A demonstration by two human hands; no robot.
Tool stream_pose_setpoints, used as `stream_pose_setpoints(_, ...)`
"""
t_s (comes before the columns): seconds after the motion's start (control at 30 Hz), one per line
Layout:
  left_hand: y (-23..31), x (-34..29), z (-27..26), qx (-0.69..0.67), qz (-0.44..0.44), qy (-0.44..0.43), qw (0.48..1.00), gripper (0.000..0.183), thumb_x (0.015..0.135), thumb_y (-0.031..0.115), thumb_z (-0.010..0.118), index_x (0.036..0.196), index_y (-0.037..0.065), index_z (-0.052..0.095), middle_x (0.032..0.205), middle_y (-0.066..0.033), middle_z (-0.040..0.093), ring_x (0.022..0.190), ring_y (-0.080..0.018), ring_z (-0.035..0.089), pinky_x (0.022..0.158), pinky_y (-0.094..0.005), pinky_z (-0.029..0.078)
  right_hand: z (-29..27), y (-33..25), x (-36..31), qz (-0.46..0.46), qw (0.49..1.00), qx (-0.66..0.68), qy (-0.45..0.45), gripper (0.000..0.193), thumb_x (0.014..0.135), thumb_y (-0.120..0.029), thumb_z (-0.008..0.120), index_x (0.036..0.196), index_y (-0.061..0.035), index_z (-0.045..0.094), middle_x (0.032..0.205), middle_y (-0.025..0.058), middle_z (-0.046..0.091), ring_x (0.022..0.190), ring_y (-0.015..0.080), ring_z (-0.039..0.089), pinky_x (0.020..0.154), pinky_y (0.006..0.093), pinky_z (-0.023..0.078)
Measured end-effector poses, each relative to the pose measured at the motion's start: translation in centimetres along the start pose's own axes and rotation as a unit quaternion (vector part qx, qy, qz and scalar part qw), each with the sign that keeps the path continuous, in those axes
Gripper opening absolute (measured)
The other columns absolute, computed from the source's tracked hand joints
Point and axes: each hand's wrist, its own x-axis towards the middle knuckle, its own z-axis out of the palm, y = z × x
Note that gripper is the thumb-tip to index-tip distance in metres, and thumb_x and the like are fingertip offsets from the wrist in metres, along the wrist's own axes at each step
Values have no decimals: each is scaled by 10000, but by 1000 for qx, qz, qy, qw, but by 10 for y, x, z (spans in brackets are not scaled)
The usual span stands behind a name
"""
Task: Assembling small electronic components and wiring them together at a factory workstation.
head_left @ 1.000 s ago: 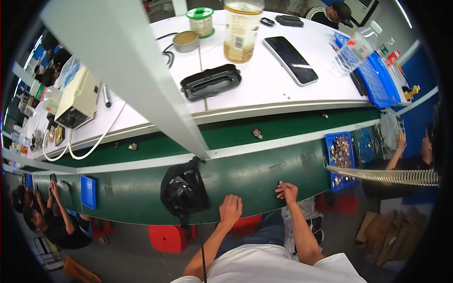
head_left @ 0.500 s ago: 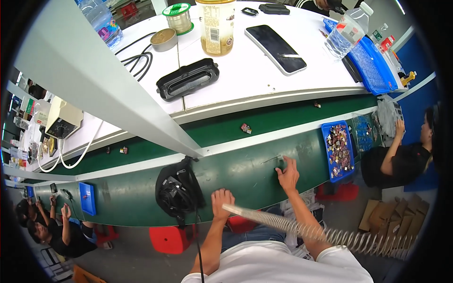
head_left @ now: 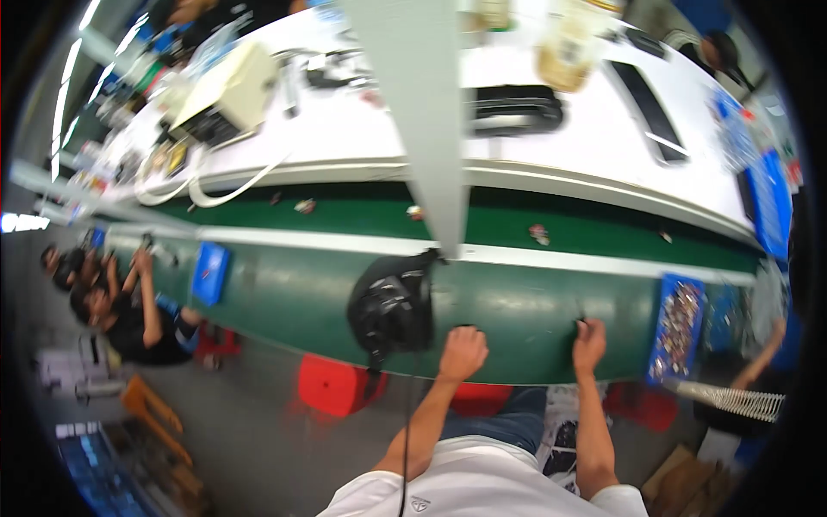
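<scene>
My left hand (head_left: 465,350) rests on the near edge of the green work surface (head_left: 517,345), its fingers curled in. A dark speck shows at its fingertips, too blurred to name. To its left a black bag (head_left: 392,306) lies bunched on the surface. My right hand (head_left: 589,343) is raised slightly over the surface with thumb and fingers pinched together. Something small and dark pokes out at its tips, and I cannot make out what it is. Right of this hand stands a blue tray (head_left: 656,366) filled with many small coloured parts.
Above the green surface runs a white shelf (head_left: 594,185) with a phone (head_left: 648,112), a black case (head_left: 517,109) and a cream box (head_left: 226,93). A grey post (head_left: 431,129) rises before me. Another blue tray (head_left: 209,271) sits left. A coiled hose (head_left: 732,398) hangs right; people sit at both sides.
The view has swung left, so the bench things appear further right. My right hand's fingers, apart before, are now pinched together. The left hand stays curled near the edge.
</scene>
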Motion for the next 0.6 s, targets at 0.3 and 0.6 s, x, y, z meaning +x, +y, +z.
stream_pose_setpoints(0.3, 1, -5, -7, 7, -6, -24, 1000, 252, 836, 275, 632, 944, 66, 542, 963, -108, 525, 982, -268, 516, 943, -390, 418, -12, 8, 11, -34, 995, -78, 57, 260, 1000, -183, 545, 1191, -7, 567, 1074, 174, 615, 920, 345, 627, 779, 447, 472)
stream_pose_setpoints(0.6, 1, -2, -3, 6, -15, 20, 1000, 226, 838, 249, 629, 945, 63, 558, 973, -104, 544, 967, -261, 525, 930, -381, 422, 22, 23, 26, -93, 961, -228, 126, 171, 941, -116, 541, 1070, -10, 577, 1100, 150, 588, 1056, 362, 564, 875, 466, 429)
